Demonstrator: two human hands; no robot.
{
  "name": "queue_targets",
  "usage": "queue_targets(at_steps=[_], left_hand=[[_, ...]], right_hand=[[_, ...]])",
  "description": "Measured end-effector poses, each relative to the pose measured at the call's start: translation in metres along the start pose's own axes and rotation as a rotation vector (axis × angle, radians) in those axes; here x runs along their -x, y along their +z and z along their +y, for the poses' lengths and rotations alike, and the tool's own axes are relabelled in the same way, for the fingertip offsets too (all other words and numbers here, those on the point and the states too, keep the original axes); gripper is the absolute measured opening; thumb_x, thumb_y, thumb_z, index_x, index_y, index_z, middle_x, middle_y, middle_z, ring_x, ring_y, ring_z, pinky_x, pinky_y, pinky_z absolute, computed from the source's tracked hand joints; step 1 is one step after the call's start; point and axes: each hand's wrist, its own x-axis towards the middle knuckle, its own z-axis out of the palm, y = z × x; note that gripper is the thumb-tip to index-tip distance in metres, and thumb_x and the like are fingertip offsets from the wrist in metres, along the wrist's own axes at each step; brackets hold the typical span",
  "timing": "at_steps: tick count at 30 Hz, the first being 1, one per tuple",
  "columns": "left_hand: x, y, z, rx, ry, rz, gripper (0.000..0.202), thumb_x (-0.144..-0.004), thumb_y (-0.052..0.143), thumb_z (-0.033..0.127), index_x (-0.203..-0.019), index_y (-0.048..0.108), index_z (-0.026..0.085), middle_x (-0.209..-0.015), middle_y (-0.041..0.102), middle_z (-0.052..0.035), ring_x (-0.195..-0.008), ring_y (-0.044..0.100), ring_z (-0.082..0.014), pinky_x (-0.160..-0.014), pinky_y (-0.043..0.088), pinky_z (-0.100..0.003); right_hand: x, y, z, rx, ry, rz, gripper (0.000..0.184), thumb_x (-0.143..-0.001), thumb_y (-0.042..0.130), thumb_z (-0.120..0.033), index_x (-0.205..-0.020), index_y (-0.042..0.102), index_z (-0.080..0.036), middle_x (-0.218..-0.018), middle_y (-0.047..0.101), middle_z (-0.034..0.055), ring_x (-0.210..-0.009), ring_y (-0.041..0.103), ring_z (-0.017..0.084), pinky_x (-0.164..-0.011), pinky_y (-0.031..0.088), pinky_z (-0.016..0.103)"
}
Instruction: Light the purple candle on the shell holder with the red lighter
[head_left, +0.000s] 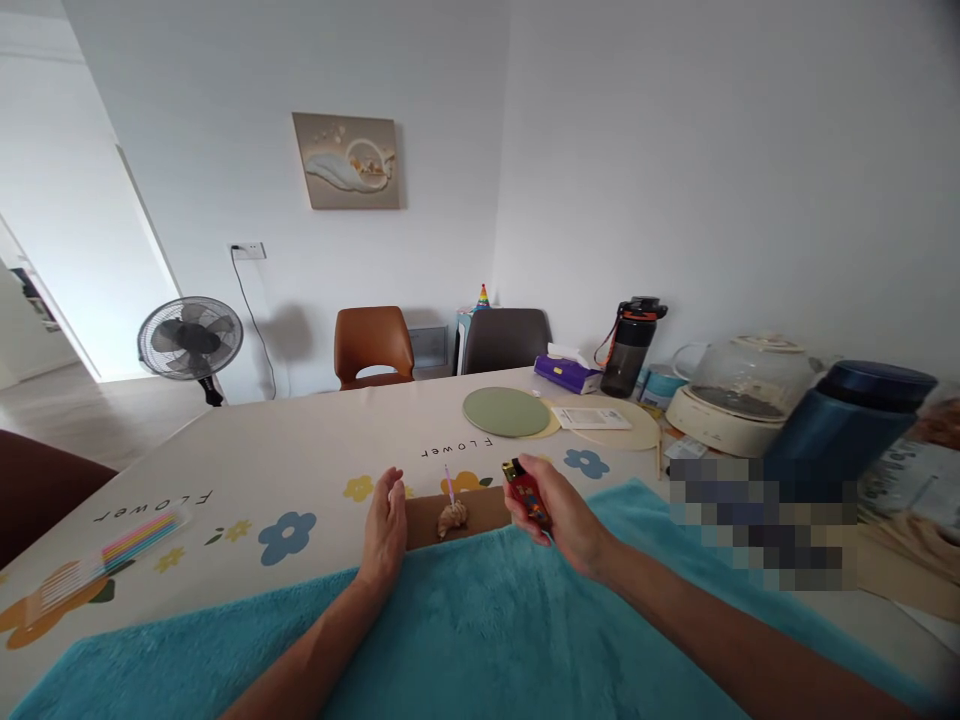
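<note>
My right hand (566, 505) is closed round a red lighter (529, 495), with its metal top pointing up and left. To the left stands a thin pinkish candle (449, 484), upright in a small, lumpy tan piece (451, 518) whose kind I cannot tell. Both are on a flat brown board (421, 518). I can make out no flame. My left hand (385, 532) rests beside the board's left end, fingers stretched out and palm turned toward the candle. A turquoise plush cloth (465, 630) covers the near part of the table, under my forearms.
Colourful candles (142, 535) lie in a clear pack at left. Beyond my right hand are a green round mat (506, 411), a purple tissue pack (568, 372), a black bottle (631, 350), a glass kettle (754, 380) and a blue flask (847, 430). Chairs stand behind the table.
</note>
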Motion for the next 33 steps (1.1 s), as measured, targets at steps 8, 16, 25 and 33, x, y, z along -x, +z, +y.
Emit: queue_targets(at_steps=[8, 16, 25, 33], left_hand=[[0.001, -0.001, 0.003, 0.007, -0.013, -0.019, 0.036, -0.089, 0.035, 0.040, -0.113, 0.051, 0.019, -0.123, 0.056, -0.0121, -0.118, 0.050, -0.0228, -0.101, 0.039, -0.040], [0.000, 0.000, 0.007, 0.014, 0.020, -0.031, 0.039, -0.089, 0.039, 0.042, -0.119, 0.051, 0.020, -0.127, 0.056, -0.0100, -0.122, 0.048, -0.0210, -0.106, 0.033, -0.038], [0.002, -0.001, 0.014, 0.124, -0.122, -0.118, 0.057, -0.087, 0.038, 0.056, -0.131, 0.044, 0.020, -0.140, 0.045, -0.0111, -0.127, 0.044, -0.0258, -0.106, 0.034, -0.039], [0.002, 0.000, 0.009, 0.141, -0.123, -0.106, 0.050, -0.089, 0.039, 0.051, -0.129, 0.046, 0.022, -0.138, 0.048, -0.0092, -0.127, 0.044, -0.0266, -0.106, 0.033, -0.043]], right_hand=[[-0.018, 0.005, -0.005, 0.001, 0.055, 0.074, 0.052, -0.082, 0.037, -0.060, -0.050, 0.040, -0.018, -0.041, 0.037, -0.0040, -0.034, 0.029, 0.006, -0.037, 0.024, 0.021], [-0.062, 0.023, 0.003, 0.188, 0.007, 0.266, 0.043, -0.079, 0.043, -0.049, -0.049, 0.039, -0.019, -0.038, 0.037, -0.0030, -0.033, 0.027, 0.006, -0.035, 0.017, 0.020], [-0.099, 0.016, 0.034, 0.464, -0.171, 0.250, 0.045, -0.082, 0.037, -0.048, -0.046, 0.033, -0.021, -0.045, 0.043, 0.0003, -0.043, 0.039, 0.010, -0.042, 0.030, 0.022], [-0.090, 0.016, 0.025, 0.558, -0.197, 0.199, 0.042, -0.082, 0.037, -0.044, -0.048, 0.026, -0.021, -0.044, 0.039, -0.0009, -0.044, 0.039, 0.011, -0.045, 0.030, 0.024]])
